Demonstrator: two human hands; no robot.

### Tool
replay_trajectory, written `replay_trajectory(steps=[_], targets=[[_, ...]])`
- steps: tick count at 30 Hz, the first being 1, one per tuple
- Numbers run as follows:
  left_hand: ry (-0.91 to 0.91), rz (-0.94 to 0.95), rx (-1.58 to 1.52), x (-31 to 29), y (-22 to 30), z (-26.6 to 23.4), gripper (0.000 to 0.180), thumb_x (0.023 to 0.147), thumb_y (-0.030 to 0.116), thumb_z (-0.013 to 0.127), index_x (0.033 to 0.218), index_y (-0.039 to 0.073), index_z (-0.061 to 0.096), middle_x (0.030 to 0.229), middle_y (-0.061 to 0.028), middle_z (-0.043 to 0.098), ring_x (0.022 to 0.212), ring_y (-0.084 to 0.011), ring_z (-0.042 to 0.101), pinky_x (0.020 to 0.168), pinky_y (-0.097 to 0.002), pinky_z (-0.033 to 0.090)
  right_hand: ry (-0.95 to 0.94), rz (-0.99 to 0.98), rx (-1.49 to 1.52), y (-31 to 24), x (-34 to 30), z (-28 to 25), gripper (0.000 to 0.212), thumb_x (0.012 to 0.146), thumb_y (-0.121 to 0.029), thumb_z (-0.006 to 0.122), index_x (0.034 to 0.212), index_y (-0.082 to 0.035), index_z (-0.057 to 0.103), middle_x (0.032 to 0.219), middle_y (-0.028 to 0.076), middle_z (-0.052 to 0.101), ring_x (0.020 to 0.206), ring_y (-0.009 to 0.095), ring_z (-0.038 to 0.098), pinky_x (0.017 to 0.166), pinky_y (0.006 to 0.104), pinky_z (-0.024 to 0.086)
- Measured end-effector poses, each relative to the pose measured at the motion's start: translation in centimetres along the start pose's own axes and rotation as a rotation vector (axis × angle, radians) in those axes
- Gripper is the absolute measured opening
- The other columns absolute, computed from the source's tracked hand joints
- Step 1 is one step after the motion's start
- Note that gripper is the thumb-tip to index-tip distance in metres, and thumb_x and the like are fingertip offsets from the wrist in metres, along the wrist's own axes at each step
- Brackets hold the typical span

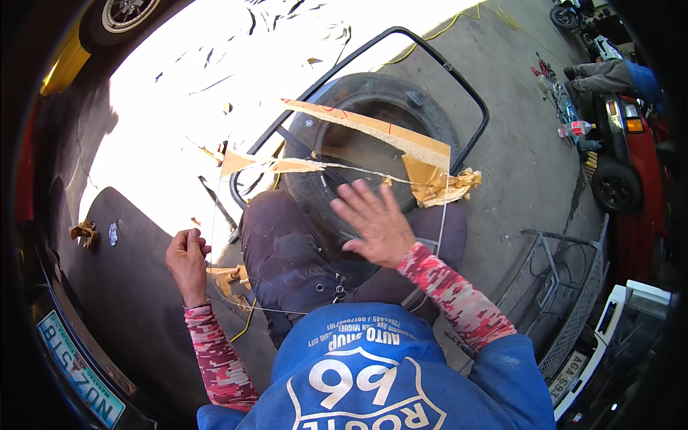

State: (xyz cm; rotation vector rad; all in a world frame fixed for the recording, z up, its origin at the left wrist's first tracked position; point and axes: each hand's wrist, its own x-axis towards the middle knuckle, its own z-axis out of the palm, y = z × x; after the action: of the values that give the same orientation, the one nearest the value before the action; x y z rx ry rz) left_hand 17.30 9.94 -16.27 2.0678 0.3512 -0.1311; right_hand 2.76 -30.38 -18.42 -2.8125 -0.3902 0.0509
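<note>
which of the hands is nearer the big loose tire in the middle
Right. The right hand is spread open and overlaps the near side of the tire in this view; the left hand is farther off, left of it, beside the person's left leg.

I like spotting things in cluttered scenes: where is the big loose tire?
In the head view, the big loose tire is above the centre, mostly beyond the right hand, with the black frame showing past its far edge.
</note>
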Motion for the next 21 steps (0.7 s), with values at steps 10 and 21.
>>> replay_trajectory(steps=[10,21], targets=[[-0.067,0.079,0.053,0.9,0.1,1.5,0.022,0.101,0.006,0.055,0.108,-0.008,0.071,0.099,-0.0096,0.076,0.083,-0.0194,0.07,0.076,-0.0344,0.056,0.514,0.874,0.032,8.6,-9.4,-7.9,0.017,0.101,-0.015,0.068,0.107,-0.002,0.075,0.104,0.016,0.075,0.097,0.037,0.07,0.087,0.0465,0.054],[-0.453,-0.164,-0.413,6.0,6.6,5.0,0.03,0.111,0.032,0.063,0.121,0.005,0.073,0.102,-0.004,0.076,0.095,-0.0132,0.075,0.077,-0.0285,0.057,0.361,0.067,0.504,-7.7,23.1,-3.2,0.018,0.092,-0.006,0.072,0.109,-0.001,0.078,0.098,0.017,0.073,0.094,0.036,0.071,0.086,0.0434,0.057]])
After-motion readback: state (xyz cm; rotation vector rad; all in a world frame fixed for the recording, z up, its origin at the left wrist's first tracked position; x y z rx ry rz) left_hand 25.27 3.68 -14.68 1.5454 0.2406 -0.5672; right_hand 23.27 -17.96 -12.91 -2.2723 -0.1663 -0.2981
